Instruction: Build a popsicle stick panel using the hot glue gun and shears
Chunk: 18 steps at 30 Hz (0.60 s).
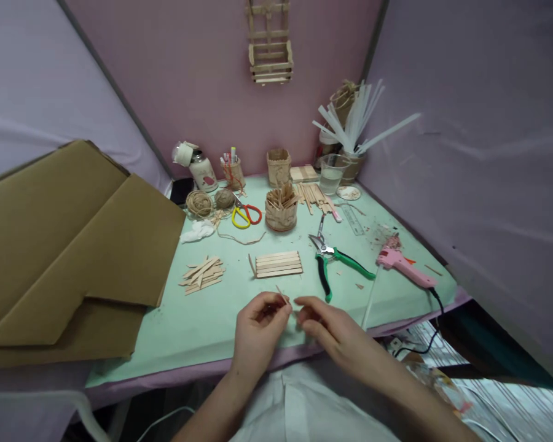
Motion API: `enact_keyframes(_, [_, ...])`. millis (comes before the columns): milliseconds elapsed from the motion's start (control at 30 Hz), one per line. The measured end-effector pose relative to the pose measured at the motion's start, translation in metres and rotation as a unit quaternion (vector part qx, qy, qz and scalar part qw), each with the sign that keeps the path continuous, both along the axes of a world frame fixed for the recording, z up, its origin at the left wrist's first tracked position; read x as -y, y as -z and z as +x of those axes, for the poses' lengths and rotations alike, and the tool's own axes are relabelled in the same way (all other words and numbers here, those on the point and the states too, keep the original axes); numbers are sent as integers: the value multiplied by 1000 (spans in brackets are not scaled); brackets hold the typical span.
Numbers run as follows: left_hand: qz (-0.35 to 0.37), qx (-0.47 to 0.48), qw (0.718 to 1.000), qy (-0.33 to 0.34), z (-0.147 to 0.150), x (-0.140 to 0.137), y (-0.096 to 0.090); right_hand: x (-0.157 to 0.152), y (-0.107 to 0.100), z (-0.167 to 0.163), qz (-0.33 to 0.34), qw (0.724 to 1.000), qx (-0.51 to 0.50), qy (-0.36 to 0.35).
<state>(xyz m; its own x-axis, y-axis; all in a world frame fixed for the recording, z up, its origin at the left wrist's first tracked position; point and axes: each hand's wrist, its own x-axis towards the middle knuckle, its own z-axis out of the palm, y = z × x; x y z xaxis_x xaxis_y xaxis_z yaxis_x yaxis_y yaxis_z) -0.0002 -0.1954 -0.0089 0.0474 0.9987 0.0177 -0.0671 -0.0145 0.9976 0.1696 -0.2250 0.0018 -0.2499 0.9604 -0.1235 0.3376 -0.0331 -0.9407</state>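
Observation:
My left hand point(263, 319) pinches a thin wooden craft stick point(282, 296) near the table's front edge. Close by on the right, my right hand point(325, 322) has its fingers loosely bent and apart, with nothing visible in them. Just beyond both hands lies a flat panel of craft sticks point(279, 264) laid side by side, with one curved stick standing at its left end. To the left is a loose pile of cut sticks point(203, 274). Green-handled pruning shears point(334, 253) rest open to the right of the panel.
A pink glue gun point(406, 268) with a cord lies at the right edge. Behind the panel stand a cup of sticks point(281, 209), scissors point(246, 216), twine balls point(199, 204) and a plastic cup point(332, 175). Large folded cardboard point(74, 245) covers the left side.

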Motion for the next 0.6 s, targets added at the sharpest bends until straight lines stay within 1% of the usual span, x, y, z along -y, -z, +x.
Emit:
enact_keyframes(33, [24,-13,999,-19,-1,-2,2,1,-5,12,24,998,49,25])
enact_keyframes(100, [75,-46,994,-66,-6,-10,7,2,-14,41,60,985,134,88])
enact_keyframes(133, [99,-64,989,-93,-9,-14,11,2,-18,58,68,974,169,131])
enact_keyframes(200, [132,-98,975,-150,-15,-24,17,0,-23,90,95,941,234,224])
enact_keyframes(267, [149,-120,961,-199,-20,-32,24,-2,-26,117,90,907,294,289])
enact_keyframes(333, [153,-133,953,-226,-23,-37,31,-4,-26,135,60,879,336,332])
enact_keyframes(400, [149,-145,950,-235,-23,-40,37,-4,-25,147,37,862,364,350])
enact_keyframes(467, [145,-157,948,-234,-22,-41,41,-4,-21,156,38,852,388,350])
enact_keyframes(533, [141,-166,948,-233,-21,-40,43,-5,-11,167,69,839,417,344])
enact_keyframes(600, [137,-178,946,-234,-20,-39,43,-8,3,181,114,825,458,312])
